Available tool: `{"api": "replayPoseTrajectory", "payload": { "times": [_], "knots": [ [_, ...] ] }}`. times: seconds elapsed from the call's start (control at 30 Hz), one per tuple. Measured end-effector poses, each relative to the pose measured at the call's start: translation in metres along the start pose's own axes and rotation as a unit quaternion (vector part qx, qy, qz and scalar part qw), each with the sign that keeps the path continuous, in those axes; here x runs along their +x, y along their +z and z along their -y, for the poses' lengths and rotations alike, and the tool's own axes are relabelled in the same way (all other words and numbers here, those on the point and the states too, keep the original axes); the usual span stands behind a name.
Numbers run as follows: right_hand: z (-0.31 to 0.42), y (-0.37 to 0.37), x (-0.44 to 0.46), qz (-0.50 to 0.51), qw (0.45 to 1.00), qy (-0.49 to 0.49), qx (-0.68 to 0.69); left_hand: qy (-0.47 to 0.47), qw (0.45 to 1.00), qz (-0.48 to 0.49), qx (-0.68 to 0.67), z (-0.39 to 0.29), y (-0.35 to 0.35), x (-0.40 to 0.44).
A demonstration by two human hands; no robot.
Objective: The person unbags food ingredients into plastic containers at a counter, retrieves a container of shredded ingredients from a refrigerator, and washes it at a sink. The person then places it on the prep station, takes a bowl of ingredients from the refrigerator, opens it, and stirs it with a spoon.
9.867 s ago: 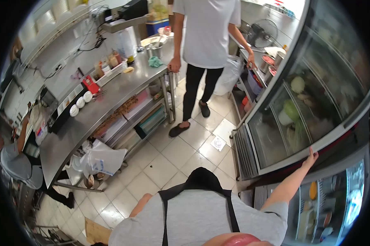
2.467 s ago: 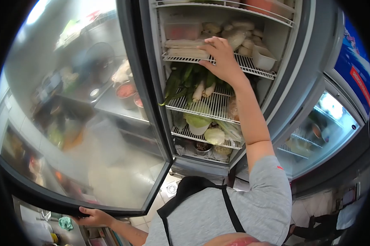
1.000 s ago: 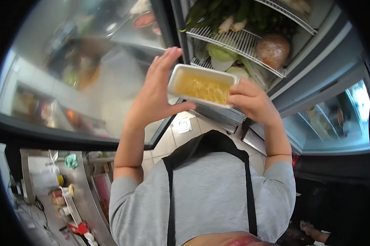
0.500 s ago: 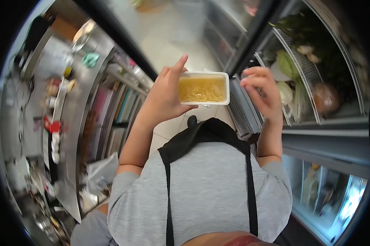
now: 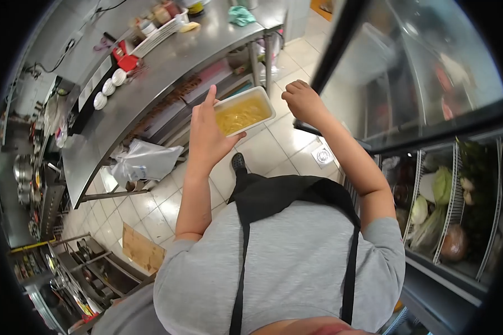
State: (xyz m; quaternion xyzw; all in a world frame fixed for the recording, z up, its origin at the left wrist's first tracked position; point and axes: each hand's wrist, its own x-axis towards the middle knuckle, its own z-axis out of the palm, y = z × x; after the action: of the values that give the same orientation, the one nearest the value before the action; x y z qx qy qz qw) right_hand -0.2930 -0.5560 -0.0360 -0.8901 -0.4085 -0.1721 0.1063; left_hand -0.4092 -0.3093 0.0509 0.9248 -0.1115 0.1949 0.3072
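Note:
A white rectangular tub (image 5: 243, 114) holds yellow liquid with pale pieces in it. My left hand (image 5: 209, 129) grips the tub's left end, thumb on the near side and fingers around the far side. To the right of the tub, apart from it, my right hand (image 5: 306, 102) is closed, its fingers curled near the edge of the glass fridge door (image 5: 430, 72); contact with the door cannot be made out. The door stands open, and vegetables such as a green cabbage (image 5: 443, 186) rest on the fridge shelves at the right.
A steel counter (image 5: 170, 67) with bottles, white cups and a green cloth (image 5: 242, 16) runs along the left. Below it hangs a white plastic bag (image 5: 146, 161). Cardboard (image 5: 142, 247) lies on the tiled floor. Part of another person in grey shows at the lower left.
The tub came out of the fridge, and my right hand has let go of it, leaving it in my left. The view has turned left, toward the counter.

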Motion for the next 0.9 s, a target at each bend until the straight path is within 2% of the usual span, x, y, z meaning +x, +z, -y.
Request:
{"api": "replayPoseTrajectory", "payload": {
  "times": [0.07, 0.13, 0.2, 0.27, 0.4, 0.5, 0.57, 0.73, 0.8, 0.87, 0.9],
  "knots": [
    [-0.017, 0.046, 0.029, 0.062, 0.989, -0.005, -0.136, -0.003, 1.0, -0.015, 0.002, 0.034, -0.008, 0.013],
    [-0.032, 0.068, 0.056, 0.075, 0.963, 0.105, -0.235, 0.002, 1.0, -0.027, 0.004, 0.066, -0.017, 0.032],
    [-0.055, 0.066, 0.086, 0.243, 0.897, 0.268, -0.252, 0.0, 0.999, -0.031, 0.007, 0.095, -0.024, 0.051],
    [-0.065, 0.057, 0.098, 0.309, 0.825, 0.416, -0.227, -0.001, 1.0, -0.018, -0.01, 0.12, -0.031, 0.068],
    [-0.079, 0.073, 0.087, 0.254, 0.834, 0.427, -0.239, 0.044, 0.999, -0.006, -0.011, 0.158, -0.029, 0.114],
    [-0.061, 0.059, 0.091, 0.262, 0.808, 0.477, -0.226, 0.052, 0.998, 0.024, -0.039, 0.169, -0.023, 0.147],
    [-0.056, 0.055, 0.088, 0.262, 0.811, 0.499, -0.156, 0.076, 0.994, 0.038, -0.063, 0.171, -0.017, 0.169],
    [-0.024, 0.029, 0.079, 0.24, 0.772, 0.582, -0.088, 0.127, 0.981, 0.074, -0.125, 0.159, 0.02, 0.222],
    [-0.012, 0.018, 0.072, 0.203, 0.724, 0.655, -0.067, 0.156, 0.974, 0.077, -0.148, 0.146, 0.043, 0.243],
    [-0.005, 0.006, 0.07, 0.173, 0.701, 0.69, -0.049, 0.172, 0.969, 0.091, -0.152, 0.132, 0.07, 0.26],
    [-0.007, 0.004, 0.068, 0.047, 0.731, 0.68, -0.042, 0.183, 0.965, 0.093, -0.162, 0.124, 0.084, 0.268]
  ]
}}
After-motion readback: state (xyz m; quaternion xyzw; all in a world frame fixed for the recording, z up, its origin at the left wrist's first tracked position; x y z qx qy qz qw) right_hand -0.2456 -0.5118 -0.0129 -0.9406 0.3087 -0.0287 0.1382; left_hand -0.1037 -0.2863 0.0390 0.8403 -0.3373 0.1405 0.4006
